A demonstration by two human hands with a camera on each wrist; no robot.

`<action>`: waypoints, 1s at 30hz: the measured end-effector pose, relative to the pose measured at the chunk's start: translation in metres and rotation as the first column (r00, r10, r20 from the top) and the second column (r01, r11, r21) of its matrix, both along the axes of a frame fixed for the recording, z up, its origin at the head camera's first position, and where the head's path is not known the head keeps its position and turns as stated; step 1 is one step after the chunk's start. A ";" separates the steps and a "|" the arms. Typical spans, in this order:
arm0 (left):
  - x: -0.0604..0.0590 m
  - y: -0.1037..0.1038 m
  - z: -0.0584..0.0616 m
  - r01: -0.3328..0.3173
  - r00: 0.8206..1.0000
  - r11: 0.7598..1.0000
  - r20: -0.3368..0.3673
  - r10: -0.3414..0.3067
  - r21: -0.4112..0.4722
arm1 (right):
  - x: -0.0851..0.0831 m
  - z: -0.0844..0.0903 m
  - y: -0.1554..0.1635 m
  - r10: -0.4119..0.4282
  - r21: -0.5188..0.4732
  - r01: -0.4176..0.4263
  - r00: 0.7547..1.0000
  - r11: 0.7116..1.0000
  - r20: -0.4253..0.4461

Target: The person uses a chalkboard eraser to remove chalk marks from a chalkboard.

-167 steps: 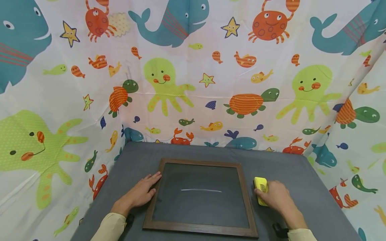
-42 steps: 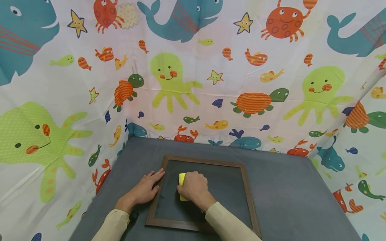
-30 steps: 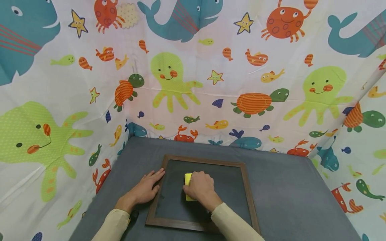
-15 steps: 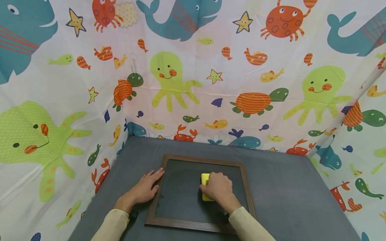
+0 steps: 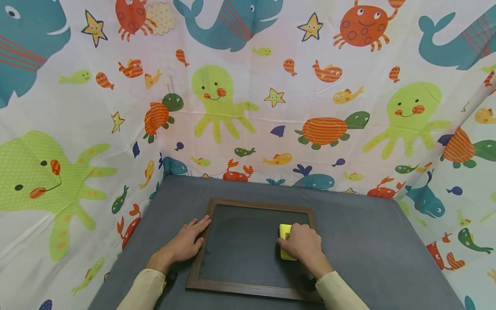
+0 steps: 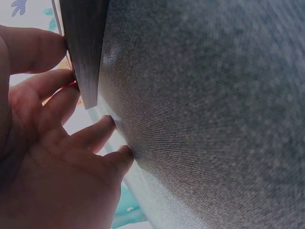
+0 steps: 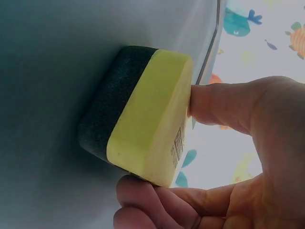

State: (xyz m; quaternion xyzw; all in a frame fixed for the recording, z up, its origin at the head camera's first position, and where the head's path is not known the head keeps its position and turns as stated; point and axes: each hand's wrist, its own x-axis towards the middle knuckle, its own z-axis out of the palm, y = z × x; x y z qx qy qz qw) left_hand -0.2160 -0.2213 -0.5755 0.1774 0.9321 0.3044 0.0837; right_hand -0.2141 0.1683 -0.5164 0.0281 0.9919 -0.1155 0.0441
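Note:
A chalkboard with a brown wooden frame lies flat on the grey cloth-covered table. On its right part sits a chalkboard eraser, yellow on top with a dark felt base. My right hand grips it; the right wrist view has the thumb and fingers on opposite sides of the yellow body, dark felt against the board. At the frame's left edge rests my left hand, fingers extended. In the left wrist view some of its fingertips touch the frame and others the cloth. No chalk line shows on the visible surface.
Grey cloth spreads around the board. Behind it and along both sides hangs a white curtain printed with sea animals. A dark strap device sits at the right wrist, over the board's lower right.
The right hand has taken the eraser from the table onto the board, then slid it rightward across it. The white line seen earlier is gone from view. The left hand stays put.

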 end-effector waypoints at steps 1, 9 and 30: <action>0.000 0.000 0.000 -0.001 1.000 1.000 0.000 0.001 -0.001 | 0.000 0.000 0.004 -0.005 0.002 0.005 1.000 1.000 0.004; 0.001 0.001 0.001 0.003 1.000 1.000 -0.005 -0.003 -0.004 | 0.006 0.003 0.032 -0.057 -0.005 0.057 0.998 0.998 0.030; 0.003 0.002 0.006 0.003 1.000 1.000 0.002 -0.003 0.010 | 0.008 0.005 0.045 -0.071 0.010 0.071 0.997 0.997 0.039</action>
